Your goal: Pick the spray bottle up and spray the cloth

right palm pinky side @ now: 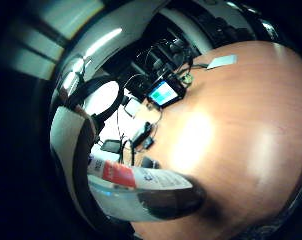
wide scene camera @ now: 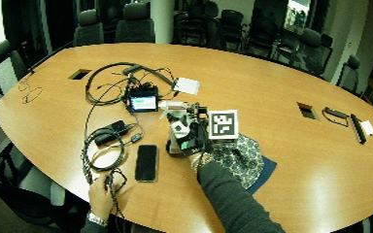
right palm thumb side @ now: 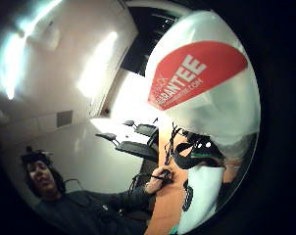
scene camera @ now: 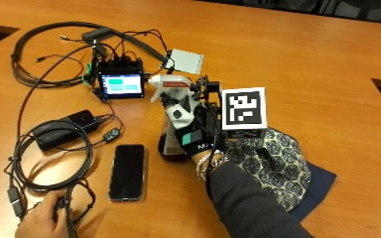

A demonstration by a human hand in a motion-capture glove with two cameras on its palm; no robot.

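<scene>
Gripping spray bottle point(scene camera: 170, 91), right hand point(scene camera: 192, 130) hiding its body

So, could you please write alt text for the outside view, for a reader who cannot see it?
A gloved right hand grips a white spray bottle above a wooden table, beside a patterned cloth. A black phone, a small lit screen and tangled cables lie nearby, and a bare hand holds a cable.

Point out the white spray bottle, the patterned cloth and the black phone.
white spray bottle point(scene camera: 170, 85): outside view, on its red-labelled white head.
patterned cloth point(scene camera: 280, 161): outside view, on the middle of the printed fabric.
black phone point(scene camera: 128, 171): outside view, on the middle of its dark screen.
</scene>
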